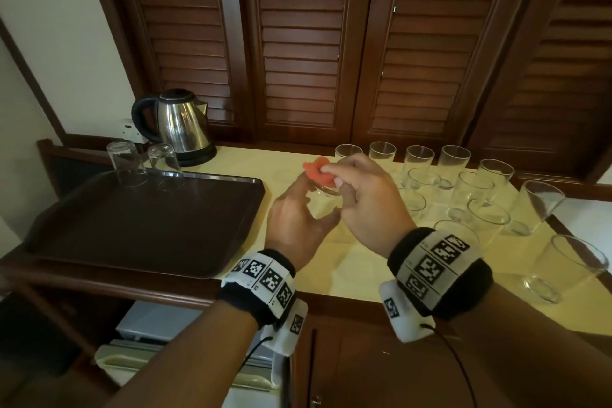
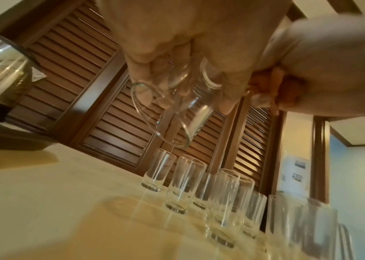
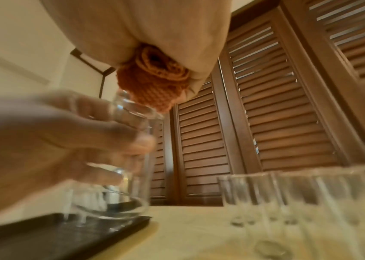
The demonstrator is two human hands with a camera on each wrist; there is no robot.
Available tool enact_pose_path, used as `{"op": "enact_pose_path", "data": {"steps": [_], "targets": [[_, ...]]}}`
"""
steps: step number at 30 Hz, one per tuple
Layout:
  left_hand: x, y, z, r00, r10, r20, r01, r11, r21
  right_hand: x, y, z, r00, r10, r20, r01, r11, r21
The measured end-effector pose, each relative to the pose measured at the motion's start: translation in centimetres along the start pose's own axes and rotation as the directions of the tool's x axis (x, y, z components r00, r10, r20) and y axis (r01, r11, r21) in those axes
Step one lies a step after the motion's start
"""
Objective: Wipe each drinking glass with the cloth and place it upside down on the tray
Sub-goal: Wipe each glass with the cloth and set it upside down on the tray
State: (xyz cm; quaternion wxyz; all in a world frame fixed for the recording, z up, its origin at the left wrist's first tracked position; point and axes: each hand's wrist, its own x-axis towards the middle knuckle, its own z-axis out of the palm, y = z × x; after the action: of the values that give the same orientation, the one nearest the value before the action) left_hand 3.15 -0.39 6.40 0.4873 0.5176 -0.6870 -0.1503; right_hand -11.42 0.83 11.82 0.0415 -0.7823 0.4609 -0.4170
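Your left hand (image 1: 294, 225) grips a glass (image 2: 177, 105) mouth-down above the table (image 1: 347, 262) while your right hand (image 1: 367, 205) pinches the orange cloth (image 1: 318, 172) against its base. Two glasses (image 1: 127, 164) stand inverted on the tray (image 1: 149, 228); I'd judge about a dozen upright glasses (image 1: 470, 189) remain.

My right hand (image 1: 371, 205) covers most of the glass (image 1: 326, 190) in my grip from the head view. Motion blurs the upright glasses (image 3: 299, 197) in my right wrist view, and the kettle (image 2: 0, 73) is cropped at the left wrist view's edge.
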Motion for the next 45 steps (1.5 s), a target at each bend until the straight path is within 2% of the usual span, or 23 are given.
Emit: {"op": "enact_pose_path", "data": {"steps": [2,6,10,14,18,21,23,26,30,34,38,42,45], "targets": [[0.2,-0.8,-0.3,0.998,-0.004,-0.057,0.002,1.000,-0.029,-0.4,0.0,0.1,0.999,-0.047,0.015,0.047,0.998,0.036],[-0.6,-0.7,0.4,0.997,0.052,-0.065,-0.053,0.999,-0.014,-0.1,1.1,0.1,0.997,-0.045,-0.060,0.040,0.995,-0.092],[-0.9,-1.4,0.5,0.997,0.026,-0.066,-0.030,0.998,-0.052,-0.7,1.1,0.6,0.992,-0.117,0.039,0.117,0.993,-0.004],[-1.4,-1.2,0.9,0.998,0.029,-0.056,-0.032,0.998,-0.050,-0.5,1.6,0.4,0.997,-0.073,-0.025,0.070,0.994,-0.089],[-1.1,-1.7,0.0,0.999,0.008,-0.052,-0.011,0.998,-0.062,-1.1,1.0,0.5,0.997,-0.063,0.052,0.060,0.997,0.055],[-1.8,-1.3,0.4,0.999,0.005,-0.035,-0.007,0.998,-0.060,-0.8,1.4,0.4,0.999,-0.032,-0.003,0.032,0.996,-0.079],[-2.0,-0.9,0.9,0.999,-0.025,-0.020,0.024,0.997,-0.077,-0.9,0.7,0.8,0.998,-0.061,-0.014,0.060,0.997,-0.051],[-1.9,-1.5,0.3,0.998,-0.041,-0.047,0.036,0.993,-0.109,-1.7,0.6,0.7,0.995,-0.085,0.060,0.083,0.996,0.027],[-2.6,-0.8,0.4,0.999,-0.029,-0.028,0.026,0.994,-0.107,-1.5,1.1,0.3,0.997,-0.066,-0.035,0.061,0.992,-0.114],[-2.6,-1.2,0.1,0.998,-0.037,-0.057,0.029,0.991,-0.132,-2.1,0.3,0.6,0.989,-0.142,0.043,0.143,0.990,-0.003],[-3.3,-0.8,0.3,0.999,-0.002,-0.045,-0.003,0.993,-0.115,-1.8,1.1,0.5,0.994,-0.107,-0.030,0.101,0.985,-0.139],[-3.1,-1.0,0.0,0.997,0.006,-0.074,-0.014,0.995,-0.100,-2.5,-0.1,0.8,0.991,-0.133,0.017,0.132,0.991,0.035],[-3.6,-0.7,0.0,0.998,0.033,-0.055,-0.038,0.995,-0.091,-2.5,1.1,0.1,0.995,-0.094,-0.036,0.093,0.995,-0.022]]}}
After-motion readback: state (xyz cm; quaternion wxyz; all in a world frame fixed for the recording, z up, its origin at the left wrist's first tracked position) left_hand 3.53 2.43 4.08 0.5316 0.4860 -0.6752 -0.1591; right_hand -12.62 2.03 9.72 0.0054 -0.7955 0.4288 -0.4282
